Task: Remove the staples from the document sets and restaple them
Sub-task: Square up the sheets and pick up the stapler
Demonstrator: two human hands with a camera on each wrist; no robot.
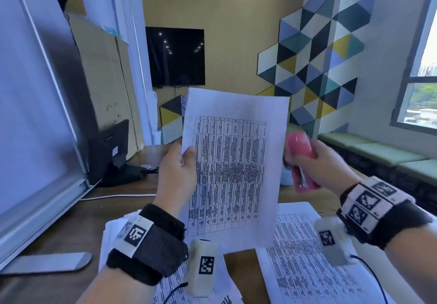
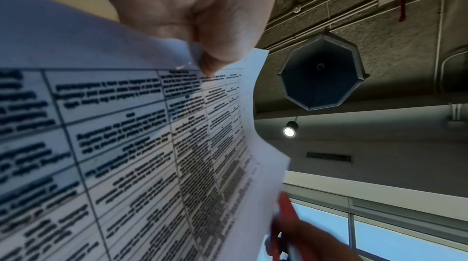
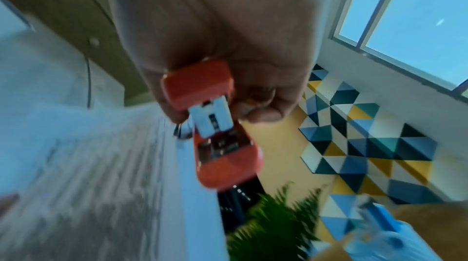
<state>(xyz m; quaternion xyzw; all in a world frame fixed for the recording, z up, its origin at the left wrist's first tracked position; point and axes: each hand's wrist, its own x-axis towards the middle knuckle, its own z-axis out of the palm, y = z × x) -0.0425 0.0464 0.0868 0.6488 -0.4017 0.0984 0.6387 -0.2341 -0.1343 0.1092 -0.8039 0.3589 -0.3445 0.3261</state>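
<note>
Here, one document set (image 1: 233,164) is held upright in the air above the tabletop (image 1: 78,223), between the two hands. It is white paper printed with a black-ruled table of dense text, the print running sideways along the page; the left wrist view shows more than one sheet at the gripped edge, the outer corner curling away. The left hand (image 1: 176,173) pinches the set at its left edge, thumb on the printed face and the remaining fingers (image 2: 222,31) behind the sheets. One stapler (image 1: 301,159), pink-red with a bright metal magazine, is gripped in the right hand (image 1: 321,164) just beside the right edge of the raised set; the fingers are curled around its body and the thumb (image 3: 263,113) lies along its side. The stapler is blurred in the head view, so contact with the paper cannot be determined. In the right wrist view the two halves of the stapler stand apart at the front end. Two further groups of printed papers lie flat on the tabletop: one stack (image 1: 305,254) below the right wrist, another (image 1: 113,235) partly hidden under the left wrist. Each wrist carries one black band with square coded markers.
</note>
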